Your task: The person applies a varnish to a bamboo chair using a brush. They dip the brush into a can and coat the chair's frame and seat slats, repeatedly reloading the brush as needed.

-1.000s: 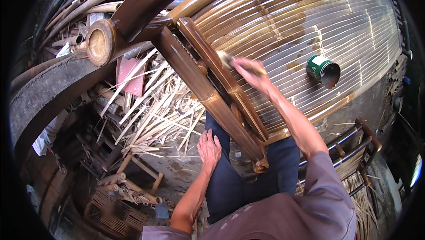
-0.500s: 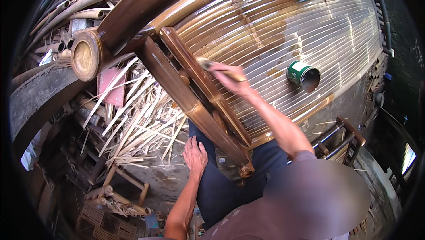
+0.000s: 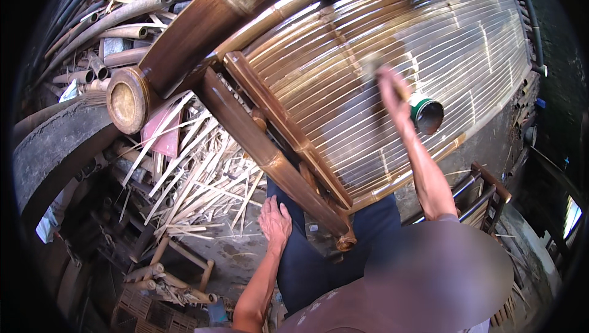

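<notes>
My right hand (image 3: 396,93) is closed around the handle of a paintbrush (image 3: 372,66), whose pale bristles are smeared by motion above the slats. Beneath it spreads a glossy brown bamboo bench (image 3: 294,44) with a slatted seat, darker and wet-looking in places. A green metal can (image 3: 420,108) lies or leans on the slats beside my right forearm, its dark opening facing the lower right. My left hand (image 3: 275,219) rests on my left knee with its fingers stretched out, holding nothing. The bench's thick bamboo armrest (image 3: 184,32) and front rail (image 3: 270,155) stand to the left.
Pale bamboo strips (image 3: 205,173) litter the floor at left, around a pinkish-red sheet (image 3: 162,133). Bamboo poles (image 3: 135,1) are piled at the upper left. A curved concrete edge (image 3: 61,139) borders the left. Small bamboo frames stand at the lower left (image 3: 178,271) and right (image 3: 481,192).
My right hand has swung the paintbrush rightward, from the bench's left side rail to the middle slats near the can. My left hand stays on my knee. The whole view has shifted slightly.
</notes>
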`<state>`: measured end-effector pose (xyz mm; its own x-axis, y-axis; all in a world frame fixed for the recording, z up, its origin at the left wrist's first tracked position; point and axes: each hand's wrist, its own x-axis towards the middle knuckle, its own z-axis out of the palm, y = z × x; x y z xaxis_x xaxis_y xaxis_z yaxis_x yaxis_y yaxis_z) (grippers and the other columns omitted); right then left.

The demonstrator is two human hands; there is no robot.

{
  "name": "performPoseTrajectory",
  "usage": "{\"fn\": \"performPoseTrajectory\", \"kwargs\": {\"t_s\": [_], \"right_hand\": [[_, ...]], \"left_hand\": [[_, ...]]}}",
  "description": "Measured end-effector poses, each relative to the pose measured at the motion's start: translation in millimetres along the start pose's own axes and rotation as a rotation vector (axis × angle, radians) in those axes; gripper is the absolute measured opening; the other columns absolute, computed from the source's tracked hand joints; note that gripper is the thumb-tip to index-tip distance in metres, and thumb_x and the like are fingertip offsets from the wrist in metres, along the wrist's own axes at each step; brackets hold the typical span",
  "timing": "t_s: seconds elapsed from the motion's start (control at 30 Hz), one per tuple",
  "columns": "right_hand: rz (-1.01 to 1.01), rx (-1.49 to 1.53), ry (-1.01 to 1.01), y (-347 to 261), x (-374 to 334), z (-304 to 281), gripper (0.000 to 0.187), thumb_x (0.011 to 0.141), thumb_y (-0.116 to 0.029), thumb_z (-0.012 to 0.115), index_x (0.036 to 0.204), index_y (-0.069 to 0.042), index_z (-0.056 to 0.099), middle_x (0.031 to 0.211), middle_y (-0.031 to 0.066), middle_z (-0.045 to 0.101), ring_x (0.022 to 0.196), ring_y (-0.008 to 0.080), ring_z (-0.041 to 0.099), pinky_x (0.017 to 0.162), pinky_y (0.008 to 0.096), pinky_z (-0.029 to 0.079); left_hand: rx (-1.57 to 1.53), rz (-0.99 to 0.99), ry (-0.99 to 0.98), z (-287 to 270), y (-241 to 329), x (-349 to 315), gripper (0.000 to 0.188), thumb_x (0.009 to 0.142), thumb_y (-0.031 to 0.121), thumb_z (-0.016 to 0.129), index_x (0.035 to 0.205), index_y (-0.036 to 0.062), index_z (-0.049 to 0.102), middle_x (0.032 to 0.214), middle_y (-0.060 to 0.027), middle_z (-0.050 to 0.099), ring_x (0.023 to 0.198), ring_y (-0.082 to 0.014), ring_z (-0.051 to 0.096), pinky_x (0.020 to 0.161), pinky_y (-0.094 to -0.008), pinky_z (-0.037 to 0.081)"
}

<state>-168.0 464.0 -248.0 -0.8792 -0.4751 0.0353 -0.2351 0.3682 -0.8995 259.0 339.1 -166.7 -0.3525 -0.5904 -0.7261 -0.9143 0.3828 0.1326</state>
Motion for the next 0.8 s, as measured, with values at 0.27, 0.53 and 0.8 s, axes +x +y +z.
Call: {"fn": "performPoseTrajectory", "kwargs": {"t_s": [0.27, 0.53, 0.8], "right_hand": [[0.062, 0.002, -0.593, -97, 17, 199, 0.019, 0.093, -0.017, 0.063, 0.109, -0.016, 0.070, 0.102, 0.0016, 0.071, 0.084, 0.0147, 0.068, 0.075, 0.0289, 0.055], [-0.115, -0.229, 0.223, -14, 177, 48, 0.019, 0.094, -0.018, 0.058, 0.101, -0.006, 0.070, 0.088, 0.0081, 0.068, 0.076, 0.0183, 0.063, 0.069, 0.0339, 0.051], [-0.228, 0.150, -0.635, -57, 132, 105, 0.020, 0.090, -0.014, 0.066, 0.109, -0.017, 0.072, 0.108, 0.0034, 0.072, 0.100, 0.0178, 0.066, 0.089, 0.0332, 0.052]], "left_hand": [[0.000, 0.051, 0.046, -3, 8, -1, 0.043, 0.096, 0.027, 0.050, 0.135, 0.0087, 0.053, 0.139, -0.0146, 0.051, 0.132, -0.0324, 0.045, 0.106, -0.0487, 0.034], [-0.059, -0.023, -0.034, -2, 6, -5, 0.045, 0.097, 0.028, 0.049, 0.136, 0.0075, 0.052, 0.139, -0.0164, 0.051, 0.133, -0.0322, 0.044, 0.108, -0.0475, 0.033], [-0.067, -0.043, 0.017, -7, 9, -2, 0.046, 0.097, 0.029, 0.048, 0.137, 0.0064, 0.052, 0.141, -0.0169, 0.050, 0.134, -0.0330, 0.042, 0.109, -0.0477, 0.031]]}}
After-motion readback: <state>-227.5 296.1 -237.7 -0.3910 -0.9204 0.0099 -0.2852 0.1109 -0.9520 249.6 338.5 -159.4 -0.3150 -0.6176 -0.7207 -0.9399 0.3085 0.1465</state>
